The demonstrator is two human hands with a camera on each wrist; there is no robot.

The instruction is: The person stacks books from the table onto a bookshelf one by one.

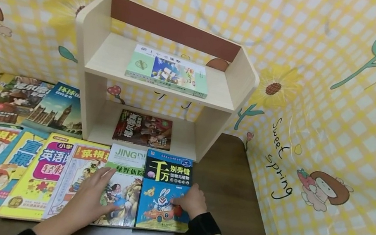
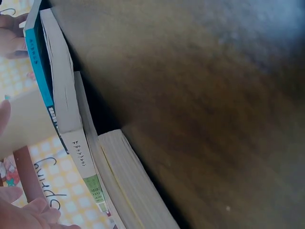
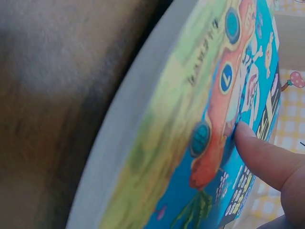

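A blue children's book (image 1: 159,213) with a rabbit on its cover lies at the right end of the front row. My right hand (image 1: 193,200) holds its right edge, and in the right wrist view the thumb (image 3: 257,148) presses on the cover. The other right fingers are mostly hidden in the head view. Just left of it lies a green and white storybook (image 1: 125,203) with a girl and a lion. My left hand (image 1: 93,195) spreads over its left side, thumb across the lower cover and fingertips near the title.
A two-tier wooden shelf (image 1: 91,75) stands behind, with a green book (image 1: 169,72) on top and a dark red book (image 1: 143,130) below. Several books, including a yellow English book (image 1: 28,190), overlap at left. A patterned cloth wall (image 1: 342,119) borders the brown table (image 1: 239,210).
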